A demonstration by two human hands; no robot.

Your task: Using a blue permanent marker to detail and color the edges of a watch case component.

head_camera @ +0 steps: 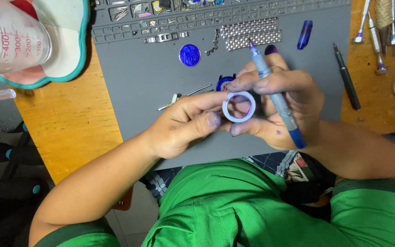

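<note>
A pale ring (238,106) with a bluish-purple tint on its rim sits between both hands, held up over the near half of the grey work mat (152,77), its open centre turned toward the camera, probably so that its face can be worked on. The left hand (184,123) closes on the ring's left side, thumb below and forefinger along the top, steadying it. The right hand (280,107) curls around the ring's right side with its fingertips, and the same hand also keeps a blue-tipped marker pen (275,93) clamped between the fingers, tip pointing away toward the far edge of the mat; it seems parked there to stay ready while the fingers grip the ring. Both hands carry purple stains.

Just beyond the ring, partly hidden by the fingers, lies a small dark blue part (223,83). Farther out on the mat rest a round blue disc (189,55), a metal mesh band (251,33) near the far edge, a purple pen cap (304,34), and thin metal tweezers (184,94). A black pen-like tool (346,75) lies at the mat's right edge. At the far left corner of the wooden bench (65,114) stands a clear measuring cup (10,39).
</note>
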